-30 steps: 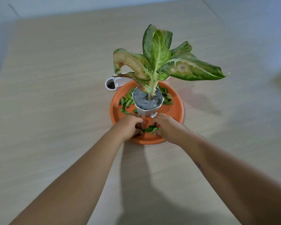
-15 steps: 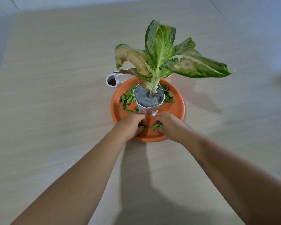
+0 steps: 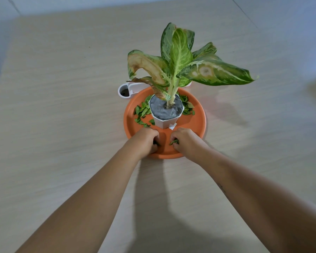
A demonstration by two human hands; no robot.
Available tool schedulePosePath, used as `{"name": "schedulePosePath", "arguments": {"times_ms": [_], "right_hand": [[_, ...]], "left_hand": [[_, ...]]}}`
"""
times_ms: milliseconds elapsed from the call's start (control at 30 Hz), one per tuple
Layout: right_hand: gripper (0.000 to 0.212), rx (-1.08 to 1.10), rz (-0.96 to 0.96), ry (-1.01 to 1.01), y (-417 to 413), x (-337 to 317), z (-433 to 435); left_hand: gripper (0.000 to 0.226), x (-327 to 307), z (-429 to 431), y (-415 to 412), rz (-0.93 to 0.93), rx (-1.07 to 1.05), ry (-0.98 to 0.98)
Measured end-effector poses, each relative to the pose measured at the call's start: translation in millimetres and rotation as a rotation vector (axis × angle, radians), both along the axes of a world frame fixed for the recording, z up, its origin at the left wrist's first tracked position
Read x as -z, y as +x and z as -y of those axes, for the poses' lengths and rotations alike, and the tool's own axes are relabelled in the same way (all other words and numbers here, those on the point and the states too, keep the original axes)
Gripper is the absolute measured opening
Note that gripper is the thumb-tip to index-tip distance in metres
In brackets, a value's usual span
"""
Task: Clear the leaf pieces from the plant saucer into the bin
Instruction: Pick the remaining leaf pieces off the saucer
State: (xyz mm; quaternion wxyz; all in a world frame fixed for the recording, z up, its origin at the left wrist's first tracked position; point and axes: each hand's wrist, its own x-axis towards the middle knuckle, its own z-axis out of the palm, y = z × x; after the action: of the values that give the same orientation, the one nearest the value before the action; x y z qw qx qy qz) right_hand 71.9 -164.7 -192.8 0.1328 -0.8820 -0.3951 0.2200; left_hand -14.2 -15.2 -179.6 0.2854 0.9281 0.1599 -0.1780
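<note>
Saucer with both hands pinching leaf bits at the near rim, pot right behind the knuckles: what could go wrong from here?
1. Both hands, left hand and right hand, work close to the pot; a knock could tip the top-heavy plant.
2. The right hand's leaf bits look loosely held and may drop on the table.
3. Piles left and right of the pot could be missed.

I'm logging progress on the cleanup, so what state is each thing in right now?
Saucer: on the table, still holding leaf pieces.
Leaf pieces: scattered left and right of the pot.
Pot: upright in the saucer.
Plant: upright, some leaves browned.
Left hand: curled shut in the saucer, contents hidden.
Right hand: closed on leaf pieces.
</note>
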Motion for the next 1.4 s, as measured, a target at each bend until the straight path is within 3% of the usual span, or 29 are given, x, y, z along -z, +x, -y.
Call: {"name": "schedulePosePath", "arguments": {"times_ms": [200,300,500,667,867,1000,1067,1267,1400], "right_hand": [[0.008,0.513,-0.330,0.229,12.9,-17.7,6.3],[0.007,0.646,-0.470,0.298,13.2,-26.9,12.2],[0.009,0.355,-0.228,0.065,8.8,-24.0,11.8],[0.048,0.188,-0.156,-0.027,-3.4,-12.9,3.6],[0.028,0.147,-0.097,-0.001,-14.3,-13.3,-3.3],[0.021,0.106,-0.097,-0.039,-9.4,-17.3,-6.1],[0.018,0.152,-0.138,-0.010,-3.2,-17.2,-5.0],[0.006,0.616,-0.447,0.284,11.8,-23.9,12.6],[0.005,0.747,-0.594,0.393,14.0,-33.3,22.7]], "left_hand": [[0.012,-4.0,-4.4,-5.1,0.098,-0.314,-0.238],[0.008,-10.1,-7.5,-7.0,0.169,-0.419,-0.301],[0.016,-20.3,-9.5,-7.0,-0.053,-0.136,-0.162],[0.023,-23.7,-2.4,-1.3,-0.163,-0.031,-0.063],[0.017,-19.1,0.5,3.0,-0.178,0.004,-0.034],[0.021,-18.6,1.6,5.4,-0.153,-0.088,-0.095],[0.014,-15.4,3.3,3.9,-0.110,-0.216,-0.184],[0.011,-5.9,4.2,-0.6,0.064,-0.566,-0.490],[0.012,-8.0,8.8,-1.9,0.100,-0.626,-0.550]]}}
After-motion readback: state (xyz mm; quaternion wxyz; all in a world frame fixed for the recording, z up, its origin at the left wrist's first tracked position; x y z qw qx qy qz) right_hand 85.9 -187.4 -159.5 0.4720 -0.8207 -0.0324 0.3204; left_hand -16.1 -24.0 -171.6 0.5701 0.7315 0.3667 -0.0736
